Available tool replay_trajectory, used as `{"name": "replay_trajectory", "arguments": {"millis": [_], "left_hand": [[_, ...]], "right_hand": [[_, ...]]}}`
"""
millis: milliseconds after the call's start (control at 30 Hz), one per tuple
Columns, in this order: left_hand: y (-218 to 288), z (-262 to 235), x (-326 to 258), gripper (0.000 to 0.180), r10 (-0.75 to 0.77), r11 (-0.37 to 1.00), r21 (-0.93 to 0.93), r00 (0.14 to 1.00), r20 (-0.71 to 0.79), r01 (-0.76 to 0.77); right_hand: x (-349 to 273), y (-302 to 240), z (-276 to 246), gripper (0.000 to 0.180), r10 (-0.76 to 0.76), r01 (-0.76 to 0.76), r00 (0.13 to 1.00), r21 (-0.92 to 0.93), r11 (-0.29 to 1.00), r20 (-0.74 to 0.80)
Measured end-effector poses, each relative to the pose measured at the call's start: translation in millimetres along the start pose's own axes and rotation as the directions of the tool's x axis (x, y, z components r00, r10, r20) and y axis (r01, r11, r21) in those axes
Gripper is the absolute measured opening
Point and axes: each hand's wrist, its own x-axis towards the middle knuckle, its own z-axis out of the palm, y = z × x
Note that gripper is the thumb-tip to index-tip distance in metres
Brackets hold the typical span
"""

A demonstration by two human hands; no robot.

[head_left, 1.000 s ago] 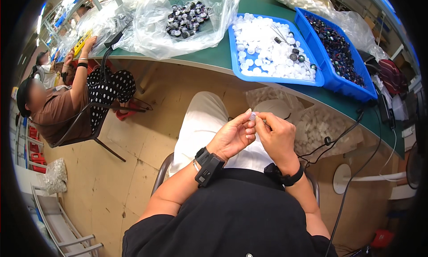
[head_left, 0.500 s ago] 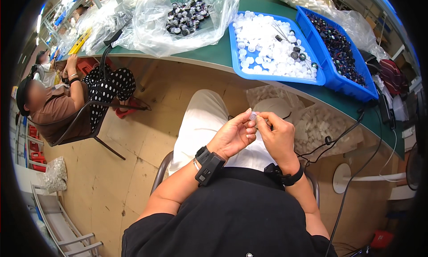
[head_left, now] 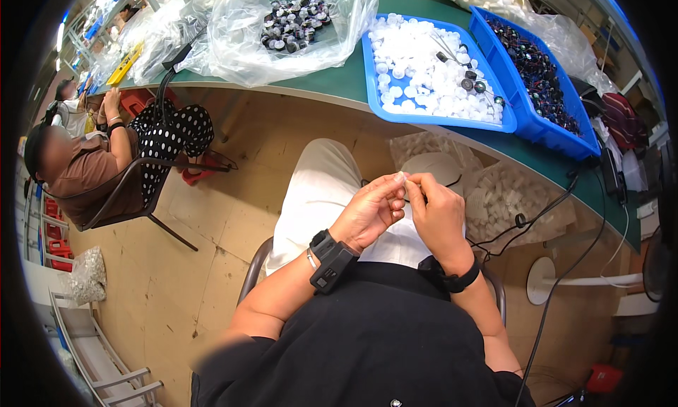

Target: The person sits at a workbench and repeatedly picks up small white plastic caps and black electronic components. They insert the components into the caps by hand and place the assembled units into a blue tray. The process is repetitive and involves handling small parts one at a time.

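Above my lap, my left hand [head_left: 370,210] pinches with thumb and index finger, its other fingers curled. My right hand [head_left: 441,213] meets it there, thumb and fingertips pressed together. Between the two sets of fingertips is a small clear round plastic cap, now mostly covered by them. The blue tray [head_left: 445,122] nearest me on the table holds a heap of translucent white caps [head_left: 409,54], with a few dark round parts with leads [head_left: 467,84] among them.
A deeper blue bin [head_left: 558,135] of dark wired parts stands right of the tray. A clear bag [head_left: 240,61] with assembled pieces lies left on the green table [head_left: 339,89]. Bags of white parts [head_left: 508,202] sit under the table. A seated person [head_left: 92,163] is at left.
The fingertips have closed further over the cap, which showed clearly between them before. My hands have shifted up slightly. The tray and bin stand as before.
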Motion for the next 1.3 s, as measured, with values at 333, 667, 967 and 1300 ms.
{"name": "replay_trajectory", "arguments": {"millis": [333, 667, 967, 1300], "left_hand": [[-1.1, 3.9, 1.8, 0.024, 0.025, 0.995, 0.102, 0.999, -0.043, -0.021], [-0.6, 0.0, 0.7, 0.026, -0.003, 1.0, 0.025, 0.998, -0.068, 0.005], [-0.6, -0.6, 2.7, 0.026, -0.038, 0.999, 0.001, 0.996, -0.087, 0.039], [-2.0, 1.4, 1.6, 0.026, -0.133, 0.986, -0.116, 0.987, -0.095, 0.122]], "right_hand": [[-2.3, 8.3, 4.6, 0.009, 0.023, -0.026, 0.998, 0.046, 0.999, 0.062], [-5.2, 9.4, -3.1, 0.01, 0.21, -0.26, 0.962, 0.337, 0.905, 0.177], [-6.4, 10.7, -5.4, 0.012, 0.212, -0.299, 0.942, 0.365, 0.882, 0.259], [-7.0, 20.6, -2.6, 0.014, 0.199, -0.272, 0.953, 0.359, 0.893, 0.226]]}}
